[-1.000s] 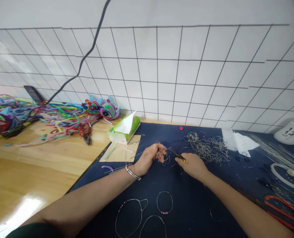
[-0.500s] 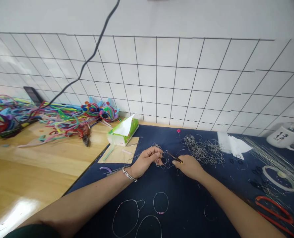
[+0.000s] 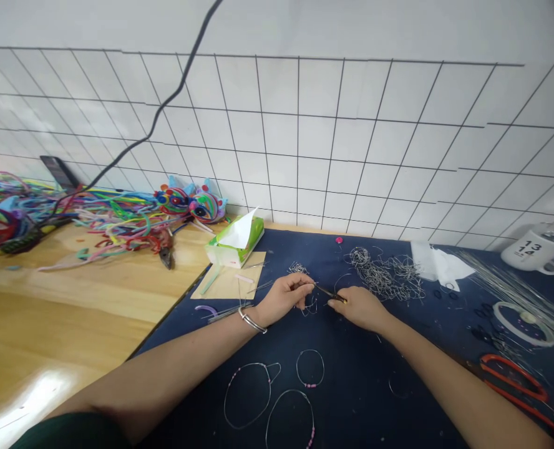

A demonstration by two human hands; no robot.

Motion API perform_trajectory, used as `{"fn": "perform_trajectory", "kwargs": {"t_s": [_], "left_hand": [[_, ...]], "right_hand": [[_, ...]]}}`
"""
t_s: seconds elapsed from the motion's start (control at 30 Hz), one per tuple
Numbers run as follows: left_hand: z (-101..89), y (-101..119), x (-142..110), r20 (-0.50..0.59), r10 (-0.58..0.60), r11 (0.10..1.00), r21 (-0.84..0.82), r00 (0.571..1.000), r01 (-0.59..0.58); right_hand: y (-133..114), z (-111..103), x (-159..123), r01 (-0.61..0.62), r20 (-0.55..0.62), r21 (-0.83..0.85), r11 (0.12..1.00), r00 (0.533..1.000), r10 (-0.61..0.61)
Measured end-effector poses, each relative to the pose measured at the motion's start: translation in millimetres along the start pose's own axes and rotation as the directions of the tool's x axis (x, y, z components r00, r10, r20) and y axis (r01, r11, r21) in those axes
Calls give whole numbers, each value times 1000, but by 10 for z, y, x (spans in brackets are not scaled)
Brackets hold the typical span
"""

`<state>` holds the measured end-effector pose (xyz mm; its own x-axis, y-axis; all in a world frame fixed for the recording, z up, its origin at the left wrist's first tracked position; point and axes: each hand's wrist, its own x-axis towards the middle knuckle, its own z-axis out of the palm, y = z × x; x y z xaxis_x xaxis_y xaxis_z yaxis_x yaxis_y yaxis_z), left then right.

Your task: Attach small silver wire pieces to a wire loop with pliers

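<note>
My left hand [image 3: 287,298], with a silver bangle [image 3: 252,320] at its wrist, pinches a thin wire [image 3: 311,308] whose bent ends stick out below the fingers. My right hand [image 3: 360,307] is wrapped round the handles of small dark pliers [image 3: 329,293]. Their narrow tips point left and reach close to the left fingertips; whether they grip the wire is too small to tell. Nearer me lie three wire loops: a small one with pink beads [image 3: 310,385], one with a side loop [image 3: 225,399], and another with pink beads [image 3: 312,433].
Behind my right hand is a tangled wire pile [image 3: 384,274]. To the right lie straight wires [image 3: 501,290], a white ring [image 3: 496,315], red-handled scissors [image 3: 513,374] and a mug [image 3: 524,252]. On the left are a tissue box [image 3: 251,240], brown paper [image 3: 202,288] and colourful strips [image 3: 113,218].
The whole view has shifted slightly, with the table things appearing a little higher or further right. Both hands stay close together, with the pliers' tips still by the left fingertips.
</note>
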<state>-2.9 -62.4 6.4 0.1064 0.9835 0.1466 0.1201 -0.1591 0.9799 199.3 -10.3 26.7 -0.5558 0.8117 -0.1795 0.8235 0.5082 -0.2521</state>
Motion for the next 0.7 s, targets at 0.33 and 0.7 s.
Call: {"fn": "perform_trajectory", "kwargs": {"t_s": [0.33, 0.7], "left_hand": [[-25, -7, 22, -62, -51, 994, -100, 997, 45], [74, -7, -16, 93, -145, 949, -268, 985, 165]], "right_hand": [[30, -66, -31, 71, -5, 33, 997, 997, -71], [-163, -11, -107, 165, -291, 530, 832, 957, -4]]}}
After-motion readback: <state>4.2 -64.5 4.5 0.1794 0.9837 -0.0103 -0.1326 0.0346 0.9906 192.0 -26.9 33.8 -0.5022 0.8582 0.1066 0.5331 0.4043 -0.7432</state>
